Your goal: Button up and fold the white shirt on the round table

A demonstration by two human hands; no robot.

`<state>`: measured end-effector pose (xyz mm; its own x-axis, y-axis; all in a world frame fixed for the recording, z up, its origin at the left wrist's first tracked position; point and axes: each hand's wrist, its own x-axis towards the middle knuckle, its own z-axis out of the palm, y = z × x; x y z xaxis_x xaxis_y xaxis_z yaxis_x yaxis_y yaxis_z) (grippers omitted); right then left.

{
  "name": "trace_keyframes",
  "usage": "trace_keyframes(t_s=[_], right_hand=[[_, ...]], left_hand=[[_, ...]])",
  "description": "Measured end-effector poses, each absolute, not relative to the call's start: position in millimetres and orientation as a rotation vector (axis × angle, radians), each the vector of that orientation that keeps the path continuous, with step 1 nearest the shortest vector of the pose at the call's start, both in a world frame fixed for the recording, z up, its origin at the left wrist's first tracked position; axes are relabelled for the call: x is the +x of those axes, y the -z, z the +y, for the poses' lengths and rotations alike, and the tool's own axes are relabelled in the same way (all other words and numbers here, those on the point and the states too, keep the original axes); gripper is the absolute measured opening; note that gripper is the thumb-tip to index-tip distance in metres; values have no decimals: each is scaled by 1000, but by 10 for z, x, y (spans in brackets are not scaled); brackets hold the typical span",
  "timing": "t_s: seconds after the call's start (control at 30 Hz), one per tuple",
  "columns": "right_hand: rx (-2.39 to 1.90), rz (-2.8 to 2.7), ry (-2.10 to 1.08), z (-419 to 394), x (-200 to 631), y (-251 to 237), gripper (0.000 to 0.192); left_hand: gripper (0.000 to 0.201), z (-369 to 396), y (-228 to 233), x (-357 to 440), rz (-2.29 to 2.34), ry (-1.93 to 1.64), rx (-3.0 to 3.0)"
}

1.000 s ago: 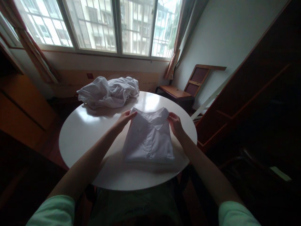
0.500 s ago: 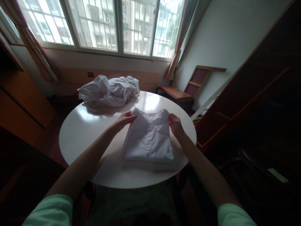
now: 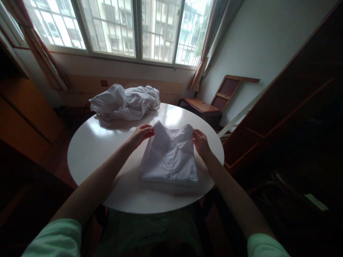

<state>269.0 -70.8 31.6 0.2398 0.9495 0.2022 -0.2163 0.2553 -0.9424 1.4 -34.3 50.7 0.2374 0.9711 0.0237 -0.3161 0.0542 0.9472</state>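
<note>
A folded white collared shirt lies on the round white table, collar end toward the window. My left hand pinches the shirt's far left corner by the collar and holds it raised off the table. My right hand grips the far right corner at the collar's other side. The near edge of the shirt rests flat on the tabletop. A crumpled heap of white clothing sits at the far left of the table, apart from both hands.
A wooden chair stands beyond the table at the right, under the window. Dark wooden furniture fills the right side and a wooden cabinet the left. My lap is against the table's near edge.
Both hands have lifted the collar end of the folded shirt a little, the left corner rising most. The heap of clothing has not moved.
</note>
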Motion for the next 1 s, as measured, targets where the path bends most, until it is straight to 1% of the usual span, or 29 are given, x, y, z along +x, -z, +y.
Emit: trace_keyframes(t_s=[0.1,0.37,0.47,0.6,0.7,0.8,0.9,1.0], right_hand=[[-974,-1002,-972,-709,2690,-313,23],[-923,-967,-978,-690,2683,-314,25],[-930,-966,-974,-683,2682,-307,25],[-956,-1010,-943,-678,2682,-295,25],[-965,-1025,-934,-681,2680,-293,26],[-951,-994,-964,-685,2672,-298,26],[-933,-982,-979,-685,2670,-300,25],[-919,-982,-985,-682,2676,-296,25]], left_hand=[[22,-371,-504,26,803,-1164,1096],[27,-438,-485,79,1054,-1157,1217],[25,-457,-470,127,1090,-1207,1260],[19,-447,-424,171,1189,-1225,1293],[22,-433,-385,190,1241,-1205,1409],[20,-434,-360,225,1189,-1269,1472],[16,-460,-362,270,1093,-1321,1415],[24,-506,-383,299,950,-1309,1318]])
